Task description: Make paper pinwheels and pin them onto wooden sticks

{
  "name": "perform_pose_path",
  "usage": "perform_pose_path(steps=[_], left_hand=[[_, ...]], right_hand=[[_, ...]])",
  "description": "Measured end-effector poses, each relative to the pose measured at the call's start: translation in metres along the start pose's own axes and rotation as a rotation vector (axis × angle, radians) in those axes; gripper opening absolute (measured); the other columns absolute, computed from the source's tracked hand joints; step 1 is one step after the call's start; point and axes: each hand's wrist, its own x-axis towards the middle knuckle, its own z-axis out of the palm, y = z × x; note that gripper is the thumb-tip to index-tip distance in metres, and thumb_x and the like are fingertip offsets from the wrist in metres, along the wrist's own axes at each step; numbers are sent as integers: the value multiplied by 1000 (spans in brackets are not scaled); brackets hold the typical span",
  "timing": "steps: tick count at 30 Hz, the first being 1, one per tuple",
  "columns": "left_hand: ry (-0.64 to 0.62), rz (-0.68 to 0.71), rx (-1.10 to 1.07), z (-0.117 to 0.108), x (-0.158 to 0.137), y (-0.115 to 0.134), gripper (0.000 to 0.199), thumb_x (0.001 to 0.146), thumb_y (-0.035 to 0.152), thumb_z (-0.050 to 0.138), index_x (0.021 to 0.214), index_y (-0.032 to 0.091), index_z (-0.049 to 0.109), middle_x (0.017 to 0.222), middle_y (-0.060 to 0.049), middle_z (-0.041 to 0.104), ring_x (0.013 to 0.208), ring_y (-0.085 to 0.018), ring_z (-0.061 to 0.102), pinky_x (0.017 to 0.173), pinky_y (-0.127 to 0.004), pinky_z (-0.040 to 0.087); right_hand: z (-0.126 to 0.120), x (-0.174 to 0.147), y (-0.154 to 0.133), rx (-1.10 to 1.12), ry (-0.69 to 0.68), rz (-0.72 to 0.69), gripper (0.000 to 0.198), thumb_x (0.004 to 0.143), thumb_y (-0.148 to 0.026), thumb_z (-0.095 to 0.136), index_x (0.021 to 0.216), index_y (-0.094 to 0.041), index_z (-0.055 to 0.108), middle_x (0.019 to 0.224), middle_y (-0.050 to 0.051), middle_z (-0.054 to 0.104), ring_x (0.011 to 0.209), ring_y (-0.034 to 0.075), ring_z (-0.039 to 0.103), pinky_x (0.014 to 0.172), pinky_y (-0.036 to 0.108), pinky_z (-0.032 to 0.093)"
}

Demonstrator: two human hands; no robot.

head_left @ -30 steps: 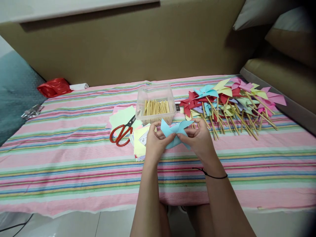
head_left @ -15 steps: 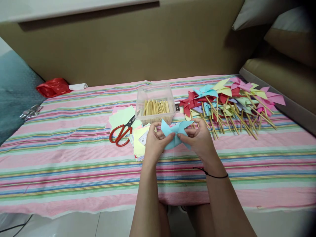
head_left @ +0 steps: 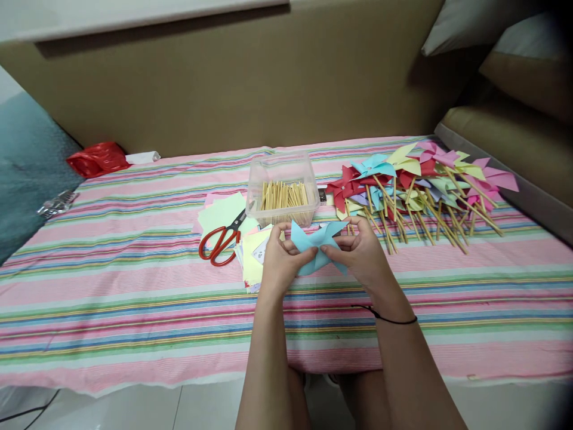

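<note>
A light-blue paper pinwheel (head_left: 319, 239) with folded blades is held up between my two hands, just in front of the plastic box. My left hand (head_left: 283, 255) grips its left side, with the thumb pressed near the middle. From the right, my right hand (head_left: 362, 251) pinches it, thumb also close to the centre; a black cord circles that wrist. Both sets of fingers are partly hidden behind the paper. Close by my left hand lie a stack of small paper sheets (head_left: 253, 269) and scissors (head_left: 220, 243) with red handles, resting on pale green paper (head_left: 222, 214).
A clear plastic box (head_left: 260, 170) holds many short wooden sticks (head_left: 283, 196). Finished pinwheels on sticks (head_left: 414, 185) are heaped at right. A red plastic bag (head_left: 97, 160) sits far left on the striped cloth (head_left: 134, 298). A sofa back (head_left: 250, 83) rises behind.
Both thumbs have shifted slightly on the blue pinwheel, and its blades are tilted a little differently. Everything else stays in place.
</note>
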Motion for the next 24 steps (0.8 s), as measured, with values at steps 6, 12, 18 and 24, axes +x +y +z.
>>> perform_pose_path(steps=[6,12,18,24], left_hand=[[152,49,20,-6,5,-5,57,55,22,79,97,22,42,52,9,59,41,-9,53,44,-18,43],[414,132,-119,-22,8,0,63,51,20,81,101,20,42,63,1,68,52,-13,64,55,-24,51],[449,157,-191,-24,5,4,60,51,19,81,100,19,46,71,-2,72,60,-15,68,58,-25,53],[385,112,-173,-22,6,2,64,51,20,82,102,20,44,69,-1,71,61,-18,69,61,-29,54]], right_hand=[[0,3,0,13,136,2,48,64,-39,77,99,-22,49,68,0,72,58,18,66,55,30,53],[-11,14,14,-490,396,-244,13,75,-32,64,69,-21,66,78,5,69,82,24,64,79,43,50],[-15,27,39,-970,350,-349,16,74,-16,59,67,-21,72,109,11,65,116,31,46,100,50,33],[-6,31,46,-1073,323,-305,18,75,-17,58,62,-22,70,118,8,65,126,38,33,99,56,28]])
